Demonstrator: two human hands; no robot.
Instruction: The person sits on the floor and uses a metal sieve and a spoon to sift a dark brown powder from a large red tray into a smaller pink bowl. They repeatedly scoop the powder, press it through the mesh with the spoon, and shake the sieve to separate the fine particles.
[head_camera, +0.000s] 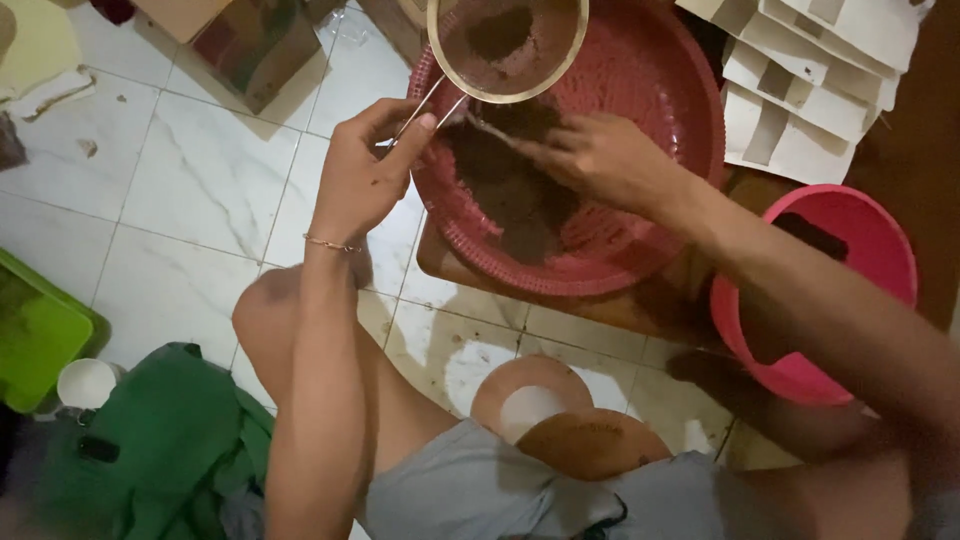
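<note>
My left hand (365, 170) grips the wire handle of a round metal sieve (505, 45) that hangs over a large red perforated basin (660, 90). Dark brown powder sits in the sieve and lies heaped in the basin (515, 190). My right hand (600, 155) reaches into the basin just below the sieve, fingers pinched on a spoon-like tool at the powder; the tool is mostly hidden. The basin rests on a low wooden board (600, 305).
A pink bucket (850, 230) stands at the right under my forearm. Folded cardboard pieces (810, 70) are stacked at the top right. Round brown lids (560, 420) lie by my knees. A green tray (35, 335), white cup (85, 383) and green cloth (170, 440) sit at the left.
</note>
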